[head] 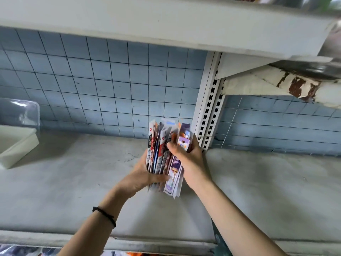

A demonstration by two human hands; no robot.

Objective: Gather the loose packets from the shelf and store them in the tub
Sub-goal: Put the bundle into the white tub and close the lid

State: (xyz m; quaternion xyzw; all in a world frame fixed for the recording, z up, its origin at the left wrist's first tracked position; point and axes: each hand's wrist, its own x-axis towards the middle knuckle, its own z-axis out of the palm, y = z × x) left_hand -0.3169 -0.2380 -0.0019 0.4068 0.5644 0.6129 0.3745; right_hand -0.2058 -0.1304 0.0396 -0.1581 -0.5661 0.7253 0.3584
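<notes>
The grey shelf [73, 182] runs wide to both sides of the white slotted post [212, 108], which stands at the back against the blue tiled wall [92, 80]. An upper shelf [147, 24] hangs over the post and the whole place.

Far to the left of the post, at the edge of the view, the white tub [16, 145] sits on the shelf, well apart from the hands. Behind it stands a clear plastic cover [22, 111].

Just left of the foot of the post, a thick bundle of packets [166, 154] is held on end, long and narrow, pressed together side by side. I cannot tell if their lower ends touch the shelf.

The right hand [188, 159], on the post side, wraps the bundle; its thumb lies over the front and its fingers curl behind. The left hand [142, 174], on the side away from the post, grips the lower part, with the thumb bent across the front.

A thin black band [105, 216] sits around the left wrist.
</notes>
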